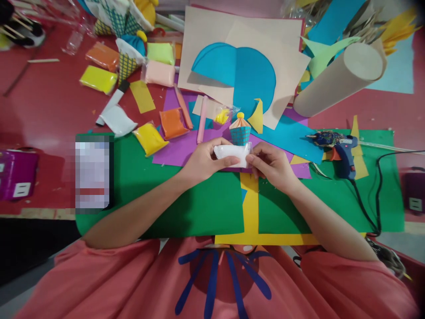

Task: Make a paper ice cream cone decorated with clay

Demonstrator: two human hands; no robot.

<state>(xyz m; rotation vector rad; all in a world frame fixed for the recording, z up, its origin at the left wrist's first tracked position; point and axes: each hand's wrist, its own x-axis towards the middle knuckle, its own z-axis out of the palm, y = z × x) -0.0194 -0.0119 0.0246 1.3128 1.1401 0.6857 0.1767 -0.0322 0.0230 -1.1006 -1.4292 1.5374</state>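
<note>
Between my hands is a white packet of modelling clay (229,153) in clear wrapping. My left hand (209,158) grips its left part, the thumb lying across the front. At the packet's right end, my right hand (270,163) pinches the clear plastic edge between thumb and fingers. Just behind the packet stands a small paper cupcake (240,130) with a teal checked cup, a peach top and a yellow ball; its lower part is hidden. A small bag of yellow clay (222,116) lies left of it, and a curled yellow paper piece (257,116) sits to its right.
Several clay packets, including an orange one (173,123) and a white one (118,120), lie at the left. A blue glue gun (343,148) with its cord rests at right. A phone (93,173) lies on green sheets (199,204). A cardboard tube (335,84) stands back right.
</note>
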